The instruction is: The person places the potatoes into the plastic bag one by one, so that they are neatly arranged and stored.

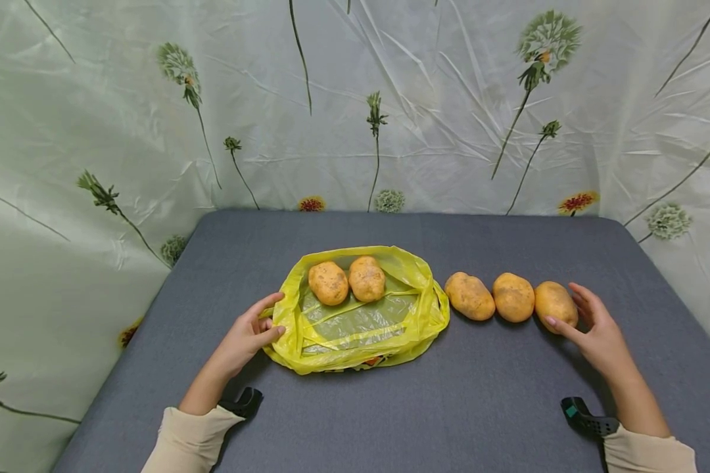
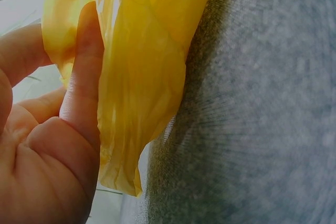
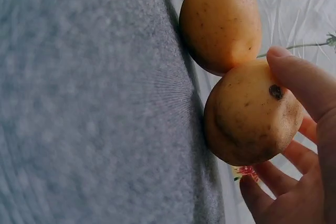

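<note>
Head view: the table (image 1: 426, 407) is presenting a straight far edge with rounded corners, and its left and right edges are splaying outward toward the near side. Bare gray surface is extending from the yellow bag (image 1: 325, 361) to the left edge, along the far edge, and across the near center between the two sleeves (image 1: 192, 430). A narrower strip is lying between the right grip (image 1: 600, 335) and the right edge.

The yellow bag is resting left of center, its mouth facing up. The left grip (image 1: 246, 338) is pinching the film at its left side between thumb and fingers; the left wrist view is showing the film hanging there in vertical pleats. Two potatoes (image 1: 367, 279) are sitting side by side in the far half of the bag, while crumpled, translucent film is covering the near half.

Three more potatoes are forming a row right of the bag. The elongated left potato (image 1: 470, 296) is lying at a slant just beside the rim; whether they are touching cannot be told. The rounder middle potato (image 1: 513, 297) is touching the right potato (image 1: 555, 305), which the right grip is grasping, thumb near and fingers far. Right wrist view: this potato is displaying a dark pit, a crease and matte, speckled skin. Beyond the table, a glossy, wrinkled floral sheet (image 1: 426, 157) is hanging.
</note>
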`<state>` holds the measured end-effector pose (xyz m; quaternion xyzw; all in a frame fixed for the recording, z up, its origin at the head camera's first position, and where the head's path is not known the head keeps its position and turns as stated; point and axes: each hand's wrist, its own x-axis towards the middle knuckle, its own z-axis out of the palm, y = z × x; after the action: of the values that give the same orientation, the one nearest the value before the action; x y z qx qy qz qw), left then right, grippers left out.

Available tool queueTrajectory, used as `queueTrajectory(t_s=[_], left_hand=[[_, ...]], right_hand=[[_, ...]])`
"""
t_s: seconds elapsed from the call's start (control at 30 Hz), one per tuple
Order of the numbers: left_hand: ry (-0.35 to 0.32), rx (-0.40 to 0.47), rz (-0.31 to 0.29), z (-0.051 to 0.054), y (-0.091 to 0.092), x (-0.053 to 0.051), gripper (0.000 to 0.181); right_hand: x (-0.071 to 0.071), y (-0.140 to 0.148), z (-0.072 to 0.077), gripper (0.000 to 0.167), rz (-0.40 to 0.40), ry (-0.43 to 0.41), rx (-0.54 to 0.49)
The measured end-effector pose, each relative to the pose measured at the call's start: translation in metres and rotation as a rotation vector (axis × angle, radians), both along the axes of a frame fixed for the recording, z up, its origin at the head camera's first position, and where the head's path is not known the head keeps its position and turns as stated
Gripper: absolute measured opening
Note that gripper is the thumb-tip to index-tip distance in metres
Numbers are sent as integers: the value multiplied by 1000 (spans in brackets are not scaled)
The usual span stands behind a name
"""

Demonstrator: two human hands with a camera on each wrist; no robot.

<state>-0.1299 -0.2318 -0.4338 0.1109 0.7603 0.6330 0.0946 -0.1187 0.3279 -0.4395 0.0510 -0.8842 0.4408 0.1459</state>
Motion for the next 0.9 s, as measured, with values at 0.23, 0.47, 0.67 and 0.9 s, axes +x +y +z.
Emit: queueTrajectory(t_s=[0.23,0.47,0.67,0.9], left_hand=[[-1,3,0,1,0,0,61],[-8,6,-3,1,0,0,62],[-13,6,2,2,1,0,62],[-7,-10,13,1,0,1,62]], right_hand=[[1,2,-2,73,17,-64,-30],[0,2,-3,73,-4,-101,-17],[1,1,-1,73,-50,-83,-49],[3,-6,7,74,-58,-38,-75]])
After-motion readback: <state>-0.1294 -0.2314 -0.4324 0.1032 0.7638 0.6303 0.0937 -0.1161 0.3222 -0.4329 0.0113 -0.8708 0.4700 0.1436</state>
